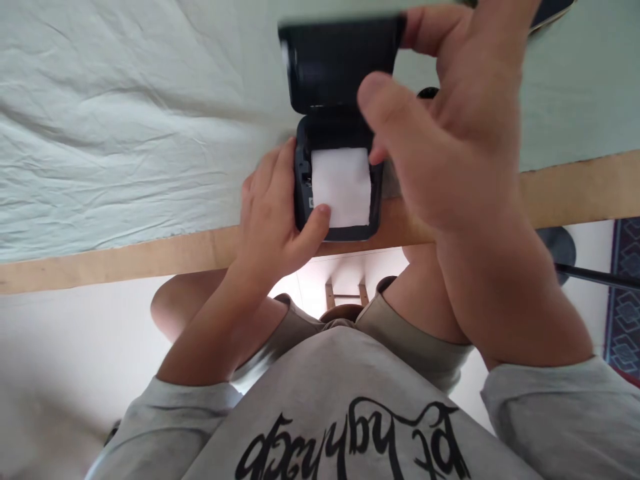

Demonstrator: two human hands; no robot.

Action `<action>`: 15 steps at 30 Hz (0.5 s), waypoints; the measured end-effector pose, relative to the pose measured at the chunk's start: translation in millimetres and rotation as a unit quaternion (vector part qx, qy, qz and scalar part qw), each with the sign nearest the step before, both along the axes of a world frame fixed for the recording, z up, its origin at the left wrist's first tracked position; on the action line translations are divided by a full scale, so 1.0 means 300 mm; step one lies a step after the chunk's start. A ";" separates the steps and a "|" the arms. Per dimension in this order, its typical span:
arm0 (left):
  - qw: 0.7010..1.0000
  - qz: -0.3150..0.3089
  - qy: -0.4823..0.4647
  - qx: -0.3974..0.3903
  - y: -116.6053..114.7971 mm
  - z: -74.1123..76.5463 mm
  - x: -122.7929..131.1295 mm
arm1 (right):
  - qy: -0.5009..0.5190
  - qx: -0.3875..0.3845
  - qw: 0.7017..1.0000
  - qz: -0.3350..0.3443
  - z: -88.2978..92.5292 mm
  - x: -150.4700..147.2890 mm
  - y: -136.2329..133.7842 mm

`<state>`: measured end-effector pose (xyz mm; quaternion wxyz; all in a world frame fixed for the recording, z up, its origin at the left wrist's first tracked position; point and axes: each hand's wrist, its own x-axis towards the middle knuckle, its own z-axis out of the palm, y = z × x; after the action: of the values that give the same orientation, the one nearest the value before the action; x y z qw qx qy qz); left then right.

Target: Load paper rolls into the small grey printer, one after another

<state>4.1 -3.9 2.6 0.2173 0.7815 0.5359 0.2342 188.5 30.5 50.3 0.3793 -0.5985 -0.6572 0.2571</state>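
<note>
A small dark receipt printer (301,220) sits at the near edge of the table, with its lid (340,67) raised. White paper (345,183), apparently a roll, lies in its compartment. My left hand (273,210) grips the printer's left side, fingers along the casing and thumb resting on the paper's lower left corner. At the lid's right side is my right hand (450,127), slightly blurred. Its index finger touches the lid's upper right corner, its thumb crosses in front of the lid, and another fingertip hangs by the paper's upper right corner.
A wrinkled pale green cloth (125,120) covers the table, leaving its wooden edge (150,257) bare. A dark object (550,13) lies at the far right, and a black item (427,93) shows partly behind my right hand. Below right are a dark pole (600,275) and a patterned rug (625,287).
</note>
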 end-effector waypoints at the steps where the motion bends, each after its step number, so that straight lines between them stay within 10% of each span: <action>1: 1.000 0.001 -0.003 -0.002 0.001 -0.002 0.000 | 0.037 0.028 0.999 -0.001 -0.001 0.002 -0.004; 5: 0.999 -0.006 -0.036 0.013 0.007 -0.017 -0.008 | 0.149 0.032 0.987 0.049 -0.010 0.035 -0.025; 15: 0.994 0.016 -0.106 0.030 0.017 -0.039 -0.012 | 0.047 -0.119 0.988 0.083 -0.075 0.073 -0.015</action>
<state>0.5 1.3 -9.2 0.2456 0.7500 0.5148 0.3349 210.4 25.9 27.9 0.3125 -0.5700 -0.6509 0.3920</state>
